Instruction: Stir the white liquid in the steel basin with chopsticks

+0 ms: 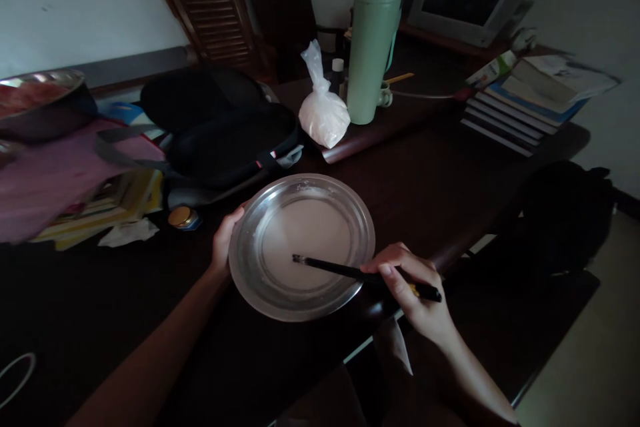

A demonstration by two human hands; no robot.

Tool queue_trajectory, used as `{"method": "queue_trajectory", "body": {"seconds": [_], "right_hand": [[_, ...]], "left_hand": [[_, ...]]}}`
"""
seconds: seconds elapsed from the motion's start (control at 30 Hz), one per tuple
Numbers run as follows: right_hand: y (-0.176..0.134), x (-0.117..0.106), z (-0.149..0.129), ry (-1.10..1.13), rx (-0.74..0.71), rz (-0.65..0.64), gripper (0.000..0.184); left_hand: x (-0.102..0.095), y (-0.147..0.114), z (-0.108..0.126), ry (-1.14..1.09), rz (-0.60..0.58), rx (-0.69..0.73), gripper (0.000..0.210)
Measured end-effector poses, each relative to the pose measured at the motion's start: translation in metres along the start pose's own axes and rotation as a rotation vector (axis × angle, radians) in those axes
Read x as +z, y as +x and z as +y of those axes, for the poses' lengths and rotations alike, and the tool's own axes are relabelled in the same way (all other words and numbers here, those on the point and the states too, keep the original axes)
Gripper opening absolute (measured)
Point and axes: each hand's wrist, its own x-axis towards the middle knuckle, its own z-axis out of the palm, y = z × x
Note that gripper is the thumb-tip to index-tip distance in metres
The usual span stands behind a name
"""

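Observation:
A round steel basin [300, 312] holds a pale, milky liquid [313, 233]. At its left rim my left hand [227, 240] grips the basin, with the fingers partly hidden beneath and behind it. Black chopsticks [345, 269] are pinched in my right hand [413, 283] at the basin's right side. Their whitish tips reach over the liquid; whether they touch it I cannot tell. Beyond the basin stands a knotted clear plastic bag [325, 117] of white powder.
Behind the bag are a tall green thermos [371, 57] and a small dark bottle [337, 73]. An open black bag [225, 120], a small gold-lidded jar [183, 217] and papers [110, 207] lie left. A stack of books [515, 110] is at right. A pot [55, 107] stands far left.

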Motion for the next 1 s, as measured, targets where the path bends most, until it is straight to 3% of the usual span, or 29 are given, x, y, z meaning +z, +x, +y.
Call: {"method": "queue_trajectory", "body": {"seconds": [0.23,0.43,0.67,0.87,1.0], "right_hand": [[-0.0021,-0.0086,0.0005,-0.048,0.056,0.116,0.021],[-0.0004,-0.0029,0.0006,-0.025,-0.012,0.014,0.018],[-0.0019,-0.0081,0.0010,-0.095,0.006,0.111,0.018],[0.0017,0.0002,0.0015,-0.044,-0.063,-0.005,0.016],[-0.0006,-0.0047,0.0033,-0.087,-0.016,0.074,0.017]], "left_hand": [[0.0002,0.0009,-0.0001,-0.006,-0.016,0.017,0.026],[-0.0025,0.0021,-0.0007,-0.029,-0.065,0.012,0.024],[-0.0047,0.0033,-0.0015,-0.030,-0.075,0.016,0.021],[-0.0010,0.0020,-0.0003,-0.004,-0.048,0.021,0.024],[-0.0028,0.0045,-0.0013,-0.015,-0.046,0.027,0.022]]}}
